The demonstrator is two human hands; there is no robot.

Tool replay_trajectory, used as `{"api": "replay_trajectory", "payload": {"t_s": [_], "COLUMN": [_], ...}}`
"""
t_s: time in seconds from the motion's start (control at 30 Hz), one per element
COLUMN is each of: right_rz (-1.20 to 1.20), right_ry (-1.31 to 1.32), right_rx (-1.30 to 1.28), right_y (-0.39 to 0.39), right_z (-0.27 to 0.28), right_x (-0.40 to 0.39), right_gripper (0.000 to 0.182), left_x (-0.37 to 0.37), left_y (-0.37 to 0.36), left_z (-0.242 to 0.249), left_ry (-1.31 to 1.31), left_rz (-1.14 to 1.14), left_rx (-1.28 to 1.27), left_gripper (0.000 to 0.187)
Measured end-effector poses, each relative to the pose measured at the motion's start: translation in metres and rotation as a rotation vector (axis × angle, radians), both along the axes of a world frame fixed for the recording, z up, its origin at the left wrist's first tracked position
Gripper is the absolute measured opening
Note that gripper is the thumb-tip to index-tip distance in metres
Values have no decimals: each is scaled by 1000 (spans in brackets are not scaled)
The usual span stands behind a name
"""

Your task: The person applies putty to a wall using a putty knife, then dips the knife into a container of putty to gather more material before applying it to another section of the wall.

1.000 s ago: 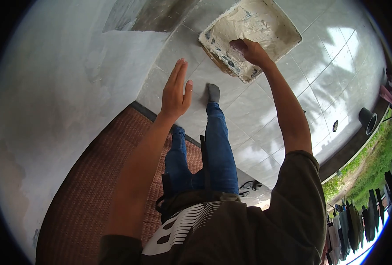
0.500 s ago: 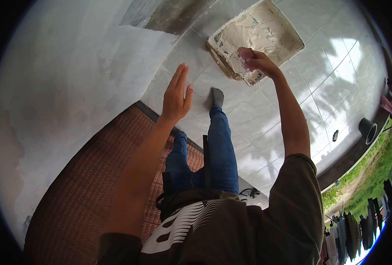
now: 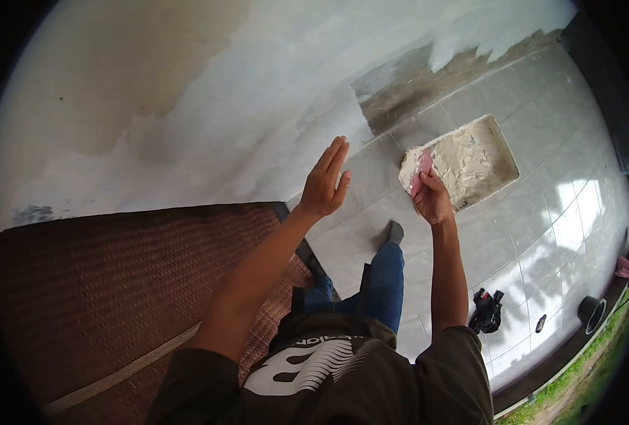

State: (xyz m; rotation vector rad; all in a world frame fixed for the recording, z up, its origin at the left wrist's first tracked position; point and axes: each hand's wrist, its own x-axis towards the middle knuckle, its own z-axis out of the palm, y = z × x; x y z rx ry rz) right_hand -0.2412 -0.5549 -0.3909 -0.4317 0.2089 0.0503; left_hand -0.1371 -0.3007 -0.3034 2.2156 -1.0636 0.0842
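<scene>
Pink scraper (image 3: 423, 167): flat, smeared with cream paste, in the right hand (image 3: 435, 200), over one end of the tray (image 3: 507, 146); contact with the contents cannot be told.
Right hand: closed around the scraper, thumb laid along it.
Left hand (image 3: 323, 185): released, holding nothing; fingers straight and together, thumb apart, raised between the wall and the tray.
Tray: pale, rectangular, shallow-walled, on the floor beyond the hands.
Cream paste (image 3: 465, 157): uneven and ridged, spread over much of the tray's bottom.
Wall (image 3: 257, 106): whitish in cloudy patches, with a grey-brown area (image 3: 399, 92) low down near the tray.
Floor (image 3: 552, 142): grey tiles, bright with reflected light at the right.
Mat (image 3: 116, 283): reddish-brown, woven, along the foot of the wall.
Person: dark printed shirt (image 3: 307, 372), blue jeans (image 3: 385, 283), one grey sock (image 3: 395, 231) visible on the tiles.
Right margin: a black object (image 3: 486, 312), its kind unclear, and a dark round container (image 3: 589, 312) near the grass (image 3: 576, 368).
</scene>
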Motion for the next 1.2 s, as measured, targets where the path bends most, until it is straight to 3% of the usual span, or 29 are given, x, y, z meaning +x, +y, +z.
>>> {"api": "replay_trajectory", "payload": {"t_s": [0.17, 0.3, 0.4, 0.47, 0.5, 0.67, 0.73, 0.8, 0.87, 0.9, 0.93, 1.0, 1.2], "right_rz": [24, 79, 21, -57, -113, -290, -450, -519, -844, -925, -930, -1142, -1288], "right_ry": [-102, -229, -260, -234, -298, -502, -674, -678, -783, -819, -809, -885, -953], "right_rx": [-35, -66, -146, -395, -462, -617, -707, -827, -1392, -1440, -1443, -1761, -1889], "right_y": [89, 151, 196, 226, 236, 281, 292, 301, 305, 309, 309, 311, 315], "right_z": [63, 100, 129, 145, 154, 201, 207, 222, 241, 238, 235, 237, 220], "right_x": [14, 20, 28, 35, 40, 77, 95, 107, 119, 136, 149, 170, 226], "right_gripper": [56, 48, 40, 37, 28, 19, 22, 31, 44, 58, 58, 63, 63], "left_x": [7, 13, 18, 26, 32, 59, 70, 82, 96, 103, 111, 128, 141], "left_y": [75, 145, 198, 231, 243, 293, 305, 317, 328, 333, 338, 349, 354], "left_z": [57, 102, 140, 162, 170, 223, 245, 264, 280, 285, 289, 294, 288], "left_ry": [-162, -299, -407, -480, -519, -697, -787, -870, -955, -995, -1035, -1060, -1180], "left_rz": [47, 96, 126, 176, 200, 272, 274, 264, 259, 259, 258, 243, 218], "left_rx": [-59, -101, -110, -97, -99, -60, -37, 5, 68, 111, 154, 169, 247], "left_gripper": [52, 53, 54, 55, 55, 57, 57, 58, 59, 60, 60, 61, 66]}}
